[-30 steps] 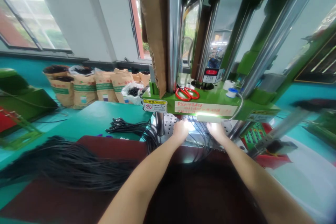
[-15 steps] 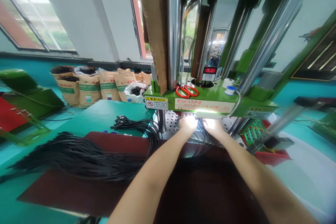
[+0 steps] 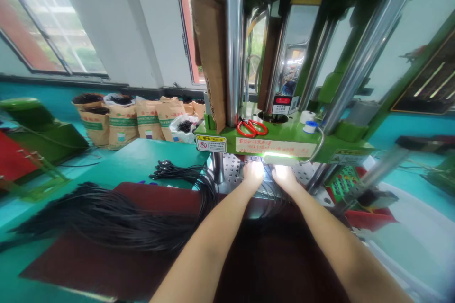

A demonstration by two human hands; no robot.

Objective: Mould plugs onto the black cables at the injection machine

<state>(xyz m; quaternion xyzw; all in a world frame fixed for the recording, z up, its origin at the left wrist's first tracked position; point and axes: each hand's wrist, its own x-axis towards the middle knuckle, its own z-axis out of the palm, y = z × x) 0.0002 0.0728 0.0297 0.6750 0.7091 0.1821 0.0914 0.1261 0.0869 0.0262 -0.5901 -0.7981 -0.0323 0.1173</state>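
Observation:
Under the lit edge of the green press [image 3: 350, 151], my left hand [image 3: 253, 173] reaches over the metal plate [image 3: 232, 166] with dotted holes. My right hand [image 3: 284, 176] is a short way to its right, beside the same plate's middle. Glare from the lamp [image 3: 279, 160] washes out the fingers of both hands, so what they hold cannot be made out. Thin black cables [image 3: 272, 194] hang between the wrists over the front edge. A large bundle of black cables [image 3: 117, 220] lies to the left on a dark red board.
Red-handled scissors [image 3: 251, 128] and a blue-and-white spool [image 3: 310, 127] sit on the press ledge. Paper sacks [image 3: 122, 128] stand behind the green table [image 3: 142, 151]. A green control panel [image 3: 344, 179] is at the right, near a slanted metal bar.
The camera view has shifted slightly. My right hand is a little further left and lower in the picture, and my left hand has stayed nearly in place.

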